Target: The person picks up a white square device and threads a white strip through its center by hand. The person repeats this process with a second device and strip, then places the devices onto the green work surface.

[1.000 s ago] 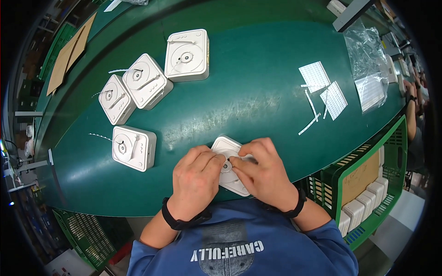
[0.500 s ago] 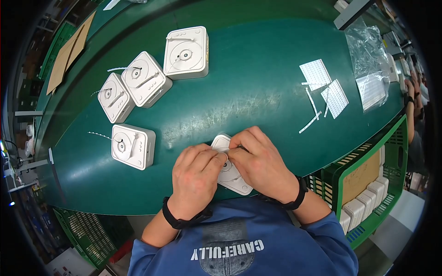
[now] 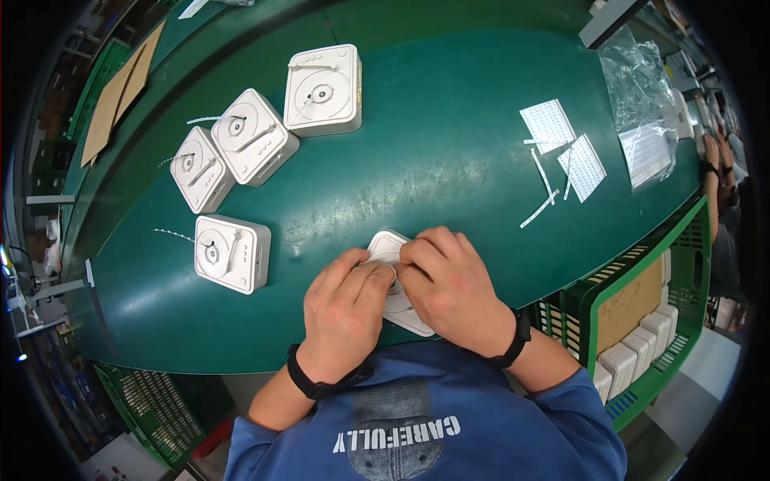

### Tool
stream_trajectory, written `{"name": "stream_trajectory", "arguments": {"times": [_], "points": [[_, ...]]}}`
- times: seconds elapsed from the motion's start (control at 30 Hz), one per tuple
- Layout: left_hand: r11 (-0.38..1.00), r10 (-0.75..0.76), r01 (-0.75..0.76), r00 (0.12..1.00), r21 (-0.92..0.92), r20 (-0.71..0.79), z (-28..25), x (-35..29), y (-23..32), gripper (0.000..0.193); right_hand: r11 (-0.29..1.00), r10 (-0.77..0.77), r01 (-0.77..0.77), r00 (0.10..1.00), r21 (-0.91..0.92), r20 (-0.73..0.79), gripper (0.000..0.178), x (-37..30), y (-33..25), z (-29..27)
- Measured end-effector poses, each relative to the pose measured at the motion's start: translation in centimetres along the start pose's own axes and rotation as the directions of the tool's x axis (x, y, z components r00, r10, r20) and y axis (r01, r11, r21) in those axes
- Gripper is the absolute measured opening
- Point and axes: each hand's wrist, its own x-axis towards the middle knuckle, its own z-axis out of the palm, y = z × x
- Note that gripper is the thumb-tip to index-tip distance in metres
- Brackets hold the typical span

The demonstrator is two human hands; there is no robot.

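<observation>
A white box shaped like a small record player [image 3: 387,243] lies at the near edge of the table, turned at an angle. My left hand [image 3: 345,309] is closed at its left side, with fingertips gripping near the round disc on top. From the right, my right hand [image 3: 453,290] bends over the same box, its thumb and fingers pinched together close to the disc. What that pinch holds is hidden behind the fingers. The fingertips of both hands nearly meet over the disc.
Similar white boxes stand to the left: one alone [image 3: 233,255] and several grouped [image 3: 250,140] farther back. Most have thin strips at the disc. White label sheets [image 3: 549,126] and loose strips lie right, beside a clear plastic bag [image 3: 642,104]. A green crate [image 3: 584,321] holds more white boxes.
Both hands stay at the box. My right fingers have shifted slightly down and curled in closer over the disc. The other boxes have not moved on the table.
</observation>
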Motion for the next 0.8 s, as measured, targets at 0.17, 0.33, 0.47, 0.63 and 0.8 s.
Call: {"name": "stream_trajectory", "arguments": {"times": [0.17,0.33,0.47,0.63,0.8], "points": [[1.0,0.014,-0.013,0.999,0.025,-0.032,0.5,-0.3,0.0,0.022,0.997,0.018,-0.02,0.999,-0.074,-0.03,0.028,-0.9,-0.7,-0.1],[0.998,-0.036,0.034,0.999,-0.053,-0.038,0.7,-0.3,-0.2,0.024,0.974,0.104,-0.082,0.99,0.21,-0.1,0.032,-1.9,0.6,0.5],[0.994,-0.058,0.056,0.998,-0.095,-0.026,0.6,-0.4,-0.5,0.026,0.95,0.134,-0.102,0.987,0.295,-0.089,0.028,-1.9,0.7,0.4],[0.99,-0.055,0.056,0.998,-0.132,0.008,0.2,0.1,-0.7,0.027,0.951,0.2,-0.161,0.971,0.264,-0.13,0.022,-1.2,0.2,1.1],[0.985,-0.073,0.075,0.997,-0.154,0.015,0.1,0.2,-0.5,0.026,0.982,0.133,-0.115,0.983,0.147,-0.123,0.019,-0.7,0.2,1.1]]}}
